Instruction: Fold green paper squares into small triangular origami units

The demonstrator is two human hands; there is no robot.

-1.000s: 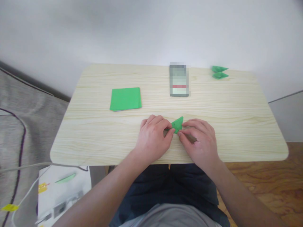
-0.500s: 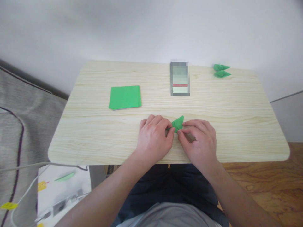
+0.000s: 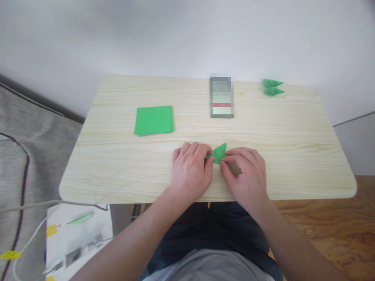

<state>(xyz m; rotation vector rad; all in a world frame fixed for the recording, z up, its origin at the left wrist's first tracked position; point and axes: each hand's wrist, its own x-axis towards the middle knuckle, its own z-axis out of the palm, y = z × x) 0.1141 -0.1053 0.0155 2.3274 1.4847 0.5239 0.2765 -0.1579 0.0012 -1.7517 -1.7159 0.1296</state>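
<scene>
Between my hands, near the table's front edge, is a small piece of folded green paper (image 3: 218, 153) with crease lines across its face and a point toward the upper right. My left hand (image 3: 191, 168) pinches its left end between thumb and fingers, which cover that end. On the other side, my right hand (image 3: 246, 168) grips the paper's right edge with thumb and fingertips; the other fingers curl behind. Two finished-looking green folded paper pieces (image 3: 273, 88) with pointed tips lie side by side at the back right.
A stack of green paper sheets (image 3: 154, 120) lies left of centre on the pale wooden table (image 3: 293, 156). A blurred-out phone-like device (image 3: 222, 97) is at the back middle. Beyond the left front corner, cables (image 3: 52, 203) run over a white surface (image 3: 61, 242) holding small items.
My left thumb has drawn back slightly from the paper's face, so more of its creases show. Both hands keep their grip, and the view has shifted very slightly.
</scene>
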